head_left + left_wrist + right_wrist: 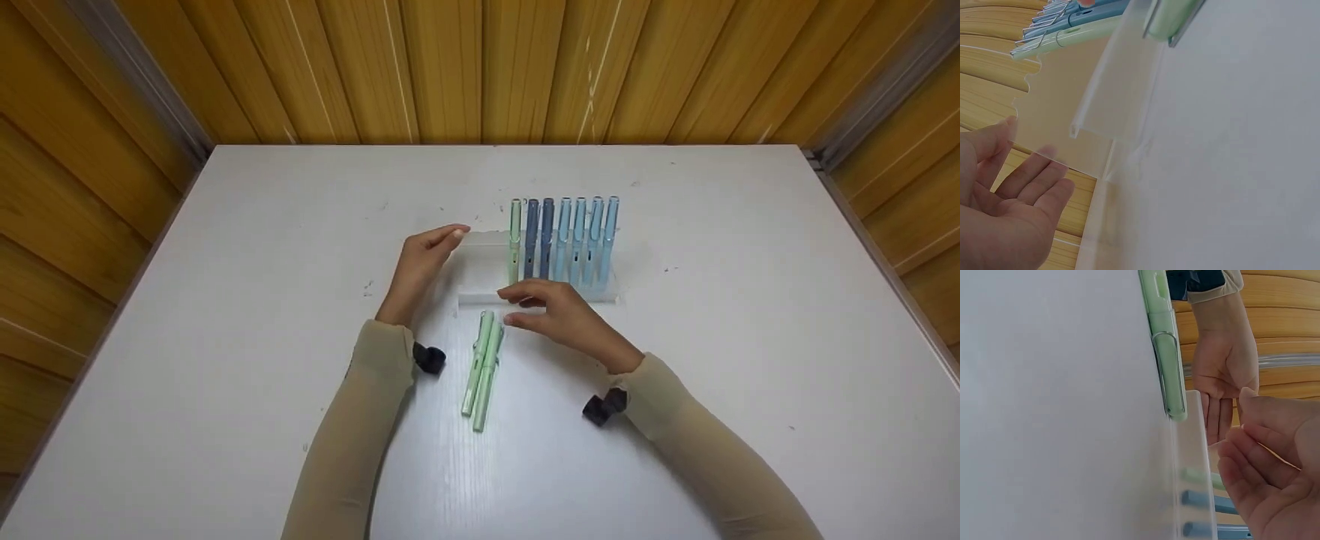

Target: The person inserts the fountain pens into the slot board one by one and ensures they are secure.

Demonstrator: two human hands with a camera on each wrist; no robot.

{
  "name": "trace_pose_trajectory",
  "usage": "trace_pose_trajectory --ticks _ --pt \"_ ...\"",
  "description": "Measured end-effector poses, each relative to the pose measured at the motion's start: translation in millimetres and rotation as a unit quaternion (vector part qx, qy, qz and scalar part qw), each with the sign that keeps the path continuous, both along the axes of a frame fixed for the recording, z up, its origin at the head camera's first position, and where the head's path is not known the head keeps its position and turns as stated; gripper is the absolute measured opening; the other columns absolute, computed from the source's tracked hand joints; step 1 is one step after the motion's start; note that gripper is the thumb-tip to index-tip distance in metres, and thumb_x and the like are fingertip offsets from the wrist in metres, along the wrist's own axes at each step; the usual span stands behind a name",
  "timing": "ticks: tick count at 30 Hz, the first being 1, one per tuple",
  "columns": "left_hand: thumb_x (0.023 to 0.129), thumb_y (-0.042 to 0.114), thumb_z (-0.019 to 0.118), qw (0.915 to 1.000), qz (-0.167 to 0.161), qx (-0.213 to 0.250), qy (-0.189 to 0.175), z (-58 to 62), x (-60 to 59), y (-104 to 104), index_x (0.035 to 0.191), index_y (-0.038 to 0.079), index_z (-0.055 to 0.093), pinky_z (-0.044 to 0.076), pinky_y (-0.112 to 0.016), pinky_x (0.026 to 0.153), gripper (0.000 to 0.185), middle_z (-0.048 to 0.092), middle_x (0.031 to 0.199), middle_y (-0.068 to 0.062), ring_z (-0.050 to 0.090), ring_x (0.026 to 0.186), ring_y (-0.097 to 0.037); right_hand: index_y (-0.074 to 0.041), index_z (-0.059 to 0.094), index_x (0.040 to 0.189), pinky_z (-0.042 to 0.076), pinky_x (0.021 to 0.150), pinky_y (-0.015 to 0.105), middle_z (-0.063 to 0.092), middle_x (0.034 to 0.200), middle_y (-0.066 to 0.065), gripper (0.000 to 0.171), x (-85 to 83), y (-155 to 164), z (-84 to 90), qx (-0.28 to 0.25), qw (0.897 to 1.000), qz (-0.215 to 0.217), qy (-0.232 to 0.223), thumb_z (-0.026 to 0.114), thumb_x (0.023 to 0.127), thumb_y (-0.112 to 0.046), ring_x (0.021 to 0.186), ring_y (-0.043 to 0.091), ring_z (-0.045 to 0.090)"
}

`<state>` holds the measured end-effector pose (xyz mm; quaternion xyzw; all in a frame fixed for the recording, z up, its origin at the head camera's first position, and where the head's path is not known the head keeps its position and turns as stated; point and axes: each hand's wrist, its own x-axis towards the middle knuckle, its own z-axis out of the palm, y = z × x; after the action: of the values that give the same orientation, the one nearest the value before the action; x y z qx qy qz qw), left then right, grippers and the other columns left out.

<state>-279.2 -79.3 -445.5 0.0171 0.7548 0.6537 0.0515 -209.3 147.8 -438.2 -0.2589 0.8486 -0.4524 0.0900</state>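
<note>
Looking down from the head view at a white worktop (262, 315) boxed in by wood-panelled walls (480, 67), you have both hands working around a clear pen rack (480, 259). Your left hand (420, 262), sleeved in beige, stands on edge just beside the rack's left end, its grip apart, fingers straight and thumb raised, clasping nothing; whether the fingertips actually touch the clear plastic cannot be told. The left wrist view shows the same open palm (1010, 225) beside the rack's frosted edge (1112, 107). Just in front of the rack, between your two forearms, two pale green pens (482, 371) lie side by side on the worktop, touching each other, their far ends near the rack's front lip. One of them appears in the right wrist view (1165, 354), its wire clip showing and its tip against the rack's edge. In the rack itself a row of pens stands upright: one green pen (514, 236) at the left, then two dark blue pens (538, 236), then four light blue pens (586, 236). Your right hand (559, 311) hovers at the rack's front lip, just beside the tops of the lying pens, its grip loose and empty, fingers gently bent and apart, as the right wrist view (1269, 484) confirms. A small black camera mount (604, 406) sits under each wrist.
</note>
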Motion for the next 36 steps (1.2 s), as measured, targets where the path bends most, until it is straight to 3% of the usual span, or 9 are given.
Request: trace_pose_trajectory --ticks 4,8,15,22,36 --pt "0.096 0.034 0.06 1.0 0.002 -0.001 -0.002 -0.5 -0.8 0 0.117 0.017 0.07 0.039 -0.036 0.109 0.03 0.064 0.129 0.001 0.053 0.127 -0.013 -0.002 0.06 0.127 0.049 0.1 0.038 0.061 0.127 0.015 0.044 1.4 0 -3.3 0.01 0.999 0.011 -0.047 0.071 0.088 -0.018 0.117 0.029 0.059" --pt "0.096 0.035 0.06 0.9999 0.005 -0.009 -0.008 -0.6 -1.5 0 0.117 0.019 0.07 0.039 -0.036 0.109 0.029 0.064 0.129 0.003 0.052 0.127 -0.013 -0.003 0.059 0.128 0.047 0.102 0.04 0.061 0.128 0.014 0.047 2.6 0 -6.9 0.029 0.997 0.033 -0.063 0.073 0.086 -0.02 0.118 0.029 0.059" --pt "0.096 0.035 0.059 0.9999 0.002 -0.009 -0.009 -0.4 0.3 -1 0.119 0.019 0.069 0.039 -0.036 0.11 0.03 0.062 0.131 0.002 0.051 0.129 -0.014 -0.005 0.061 0.127 0.044 0.105 0.042 0.062 0.126 0.009 0.048 3.4 -1 -13.6 0.05 0.996 0.065 -0.039 0.074 0.085 -0.023 0.119 0.026 0.057" --pt "0.096 0.036 0.059 0.9998 0.003 -0.02 -0.007 -2.1 -2.1 1 0.119 0.02 0.069 0.04 -0.036 0.109 0.03 0.063 0.129 0.003 0.052 0.127 -0.014 -0.007 0.063 0.124 0.044 0.103 0.039 0.063 0.123 0.007 0.045 3.5 1 -19.4 0.058 0.996 0.066 -0.013 0.075 0.084 -0.023 0.116 0.023 0.056" --pt "0.095 0.038 0.059 0.9997 0.005 -0.021 -0.01 -2.9 -2.8 0 0.118 0.02 0.07 0.04 -0.037 0.109 0.031 0.064 0.129 0.003 0.052 0.127 -0.014 -0.012 0.067 0.114 0.043 0.104 0.034 0.063 0.12 0.001 0.039 1.5 0 -21.0 0.046 0.997 0.059 -0.034 0.08 0.077 -0.02 0.114 0.018 0.055"
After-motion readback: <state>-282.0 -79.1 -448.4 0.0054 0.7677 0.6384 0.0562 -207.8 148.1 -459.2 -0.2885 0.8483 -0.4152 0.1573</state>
